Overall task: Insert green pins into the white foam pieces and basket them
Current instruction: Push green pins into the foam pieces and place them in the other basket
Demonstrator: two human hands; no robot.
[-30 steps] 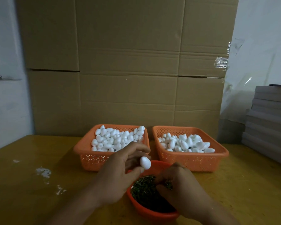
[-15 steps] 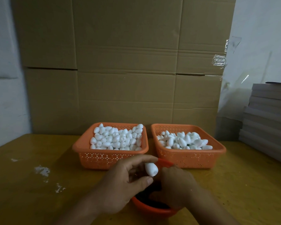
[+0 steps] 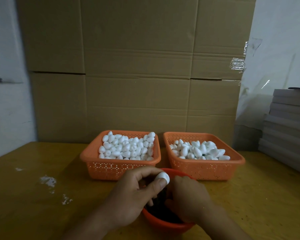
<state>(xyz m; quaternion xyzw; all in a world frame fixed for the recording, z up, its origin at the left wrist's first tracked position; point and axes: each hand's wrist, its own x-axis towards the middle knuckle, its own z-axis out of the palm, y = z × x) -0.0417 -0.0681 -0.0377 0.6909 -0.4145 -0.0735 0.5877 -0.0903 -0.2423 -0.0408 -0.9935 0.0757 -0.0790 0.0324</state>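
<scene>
Foam piece (image 3: 163, 176) pinched in left hand (image 3: 133, 196): featherlight, soft, easily dented; best held lightly around its middle. Right hand (image 3: 189, 200) curled into pin bowl (image 3: 164, 224), grip unclear.

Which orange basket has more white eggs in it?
The left basket. Its foam pieces fill it almost wall to wall, while the right basket has a smaller heap.

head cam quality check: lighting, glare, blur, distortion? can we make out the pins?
Head view: dim and yellowish, foam pieces the brightest areas; glare only on the tape on the cardboard; wide-angle bending at the edges; hands and held foam piece slightly soft; red bowl contents in shadow, pins not resolvable.
</scene>
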